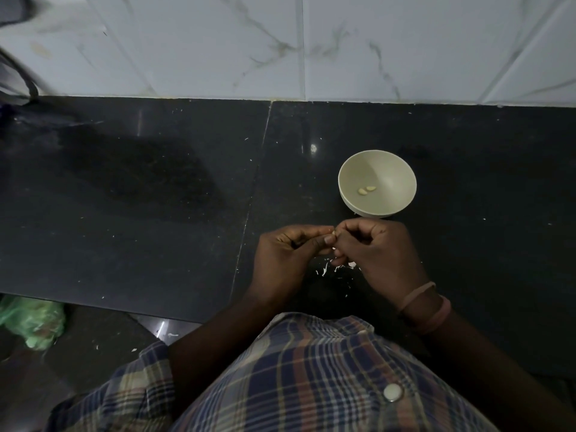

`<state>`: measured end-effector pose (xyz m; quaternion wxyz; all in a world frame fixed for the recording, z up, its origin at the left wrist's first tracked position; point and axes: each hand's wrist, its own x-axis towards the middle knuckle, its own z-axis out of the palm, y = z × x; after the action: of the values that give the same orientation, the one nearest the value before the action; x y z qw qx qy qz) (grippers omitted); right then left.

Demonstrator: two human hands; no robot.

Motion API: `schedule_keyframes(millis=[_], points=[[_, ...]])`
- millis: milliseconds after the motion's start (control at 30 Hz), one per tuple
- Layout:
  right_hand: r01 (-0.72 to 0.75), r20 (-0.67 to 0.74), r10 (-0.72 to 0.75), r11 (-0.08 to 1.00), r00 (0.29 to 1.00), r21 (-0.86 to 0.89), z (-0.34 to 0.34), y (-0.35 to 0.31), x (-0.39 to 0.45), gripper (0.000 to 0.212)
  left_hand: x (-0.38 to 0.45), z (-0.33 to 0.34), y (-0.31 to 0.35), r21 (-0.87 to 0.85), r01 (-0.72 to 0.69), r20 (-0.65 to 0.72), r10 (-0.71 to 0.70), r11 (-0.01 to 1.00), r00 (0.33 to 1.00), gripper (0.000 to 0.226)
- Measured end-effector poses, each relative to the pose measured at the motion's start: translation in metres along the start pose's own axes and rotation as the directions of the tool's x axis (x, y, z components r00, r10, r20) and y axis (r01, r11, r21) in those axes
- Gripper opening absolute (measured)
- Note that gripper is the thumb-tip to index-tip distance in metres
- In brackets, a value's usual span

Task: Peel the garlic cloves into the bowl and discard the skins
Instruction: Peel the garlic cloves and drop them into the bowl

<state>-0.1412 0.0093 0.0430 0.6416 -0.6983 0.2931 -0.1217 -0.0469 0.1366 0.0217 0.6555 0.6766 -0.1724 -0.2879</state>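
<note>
A pale round bowl point(396, 169) stands on the black counter and holds two peeled garlic cloves point(366, 190). Just in front of the bowl my left hand point(286, 260) and my right hand point(380, 254) meet fingertip to fingertip. Both pinch a small garlic clove point(333, 234), of which only a pale sliver shows between the fingers. White skin scraps point(333, 269) lie on the counter below my hands, partly hidden by my right hand.
The black stone counter point(156, 198) runs back to a white marbled tile wall point(311, 45). A green plastic bag point(31, 322) sits on the floor at the lower left. My plaid shirt point(296, 378) fills the bottom of the view.
</note>
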Motion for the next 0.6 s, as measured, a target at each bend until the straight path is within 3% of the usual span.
schedule_keyframes(millis=[400,600], points=[[-0.048,-0.016,0.048,0.999,0.999,0.023,0.0008,-0.0019,-0.0004,0.009,-0.0024,0.0011,0.0073,-0.095,0.03,0.055,-0.025,0.995,0.998,0.015],[-0.041,-0.046,0.037,0.996,0.998,-0.076,0.0023,-0.0027,0.0,0.008,-0.0026,0.003,0.0063,-0.136,0.048,0.075,-0.039,0.99,0.996,0.015]])
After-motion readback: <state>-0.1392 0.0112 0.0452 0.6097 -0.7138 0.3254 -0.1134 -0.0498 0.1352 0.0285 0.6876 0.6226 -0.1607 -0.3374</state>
